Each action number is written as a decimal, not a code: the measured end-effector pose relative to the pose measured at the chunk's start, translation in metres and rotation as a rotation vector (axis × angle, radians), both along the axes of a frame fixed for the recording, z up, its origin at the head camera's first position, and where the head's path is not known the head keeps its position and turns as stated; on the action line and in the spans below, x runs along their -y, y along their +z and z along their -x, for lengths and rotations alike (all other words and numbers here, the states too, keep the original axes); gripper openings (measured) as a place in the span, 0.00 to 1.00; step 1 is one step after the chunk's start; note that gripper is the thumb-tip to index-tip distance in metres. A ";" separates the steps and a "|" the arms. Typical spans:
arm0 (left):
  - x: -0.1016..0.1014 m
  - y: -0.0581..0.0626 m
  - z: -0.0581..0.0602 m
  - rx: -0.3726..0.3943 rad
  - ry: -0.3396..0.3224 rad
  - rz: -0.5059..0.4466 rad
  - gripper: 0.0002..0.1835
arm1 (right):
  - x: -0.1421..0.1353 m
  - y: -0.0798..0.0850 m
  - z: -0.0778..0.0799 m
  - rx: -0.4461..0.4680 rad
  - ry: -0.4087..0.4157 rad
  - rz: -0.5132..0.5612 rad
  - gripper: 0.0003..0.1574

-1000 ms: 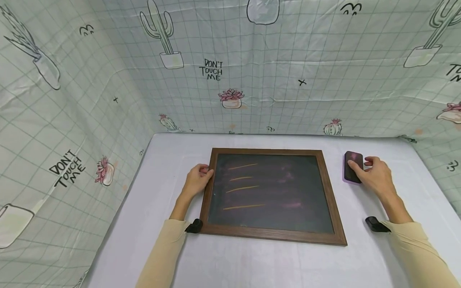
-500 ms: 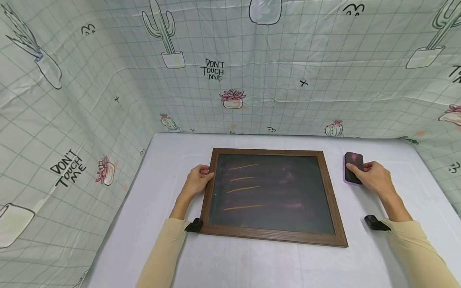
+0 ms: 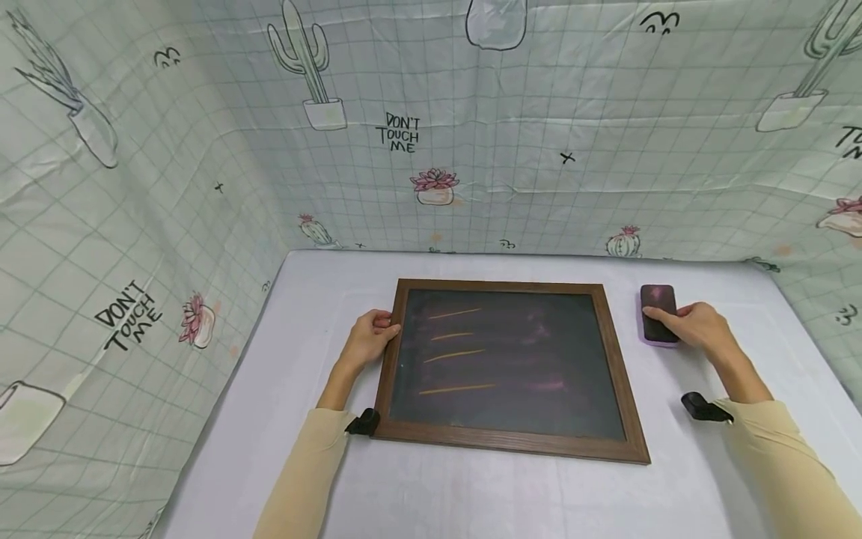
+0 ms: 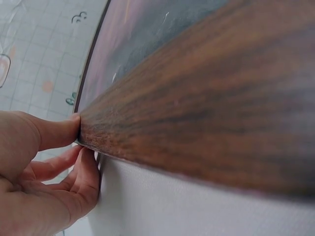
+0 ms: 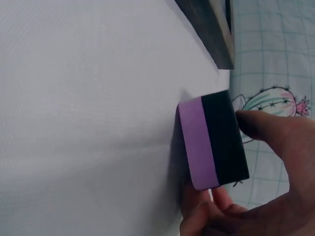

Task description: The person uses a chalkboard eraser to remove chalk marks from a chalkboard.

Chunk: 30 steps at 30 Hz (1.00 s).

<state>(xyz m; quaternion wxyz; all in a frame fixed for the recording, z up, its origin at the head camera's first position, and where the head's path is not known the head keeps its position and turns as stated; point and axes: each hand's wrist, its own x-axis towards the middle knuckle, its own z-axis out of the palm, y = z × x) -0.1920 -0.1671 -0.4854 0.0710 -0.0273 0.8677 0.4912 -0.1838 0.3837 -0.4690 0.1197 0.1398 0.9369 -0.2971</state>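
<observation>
A chalkboard (image 3: 512, 359) in a brown wooden frame lies on the white table, with several orange chalk strokes on its left half and pinkish smears on its right. At the left side of the frame, my left hand (image 3: 367, 340) pinches the edge between thumb and fingers. In the left wrist view the thumb (image 4: 61, 132) presses the frame's side, with fingertips at its lower edge. Right of the board, my right hand (image 3: 703, 328) grips a black and purple board eraser (image 3: 658, 303). The right wrist view shows the eraser (image 5: 214, 140) between thumb and fingers, its purple layer facing the table.
White cloth covers the table (image 3: 512, 494). Behind and to the left hangs a light grid-patterned curtain (image 3: 512, 135) with cactus drawings. A strip of white table separates the board's right edge from the eraser. Black wrist cameras (image 3: 703, 408) sit at both cuffs.
My right hand's fingers have closed in on the eraser's right side. The eraser has shifted and turned slightly. The left hand and board stay in place.
</observation>
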 end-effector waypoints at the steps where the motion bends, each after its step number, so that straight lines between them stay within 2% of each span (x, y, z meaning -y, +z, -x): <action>1: 0.000 0.000 0.000 0.003 -0.001 -0.006 0.20 | -0.001 0.001 0.000 0.007 -0.005 0.015 0.57; 4: -0.002 0.000 -0.001 0.011 -0.004 -0.018 0.21 | -0.004 0.004 0.000 0.018 0.007 0.066 0.55; 8: -0.002 0.000 -0.001 0.014 -0.001 -0.027 0.21 | -0.007 0.010 0.002 0.020 0.062 0.137 0.50; 12: -0.001 -0.001 0.000 0.005 0.003 -0.029 0.20 | -0.005 0.018 0.004 -0.008 0.102 0.168 0.45; 19: 0.001 -0.002 0.001 0.011 0.003 -0.025 0.20 | 0.008 0.029 0.006 -0.154 0.169 0.025 0.37; 23: 0.001 -0.001 0.001 0.012 -0.002 -0.022 0.21 | 0.017 0.033 0.007 -0.219 0.203 -0.009 0.33; 30: 0.002 -0.002 0.000 0.001 -0.009 -0.012 0.21 | 0.035 0.038 0.010 -0.230 0.279 0.005 0.28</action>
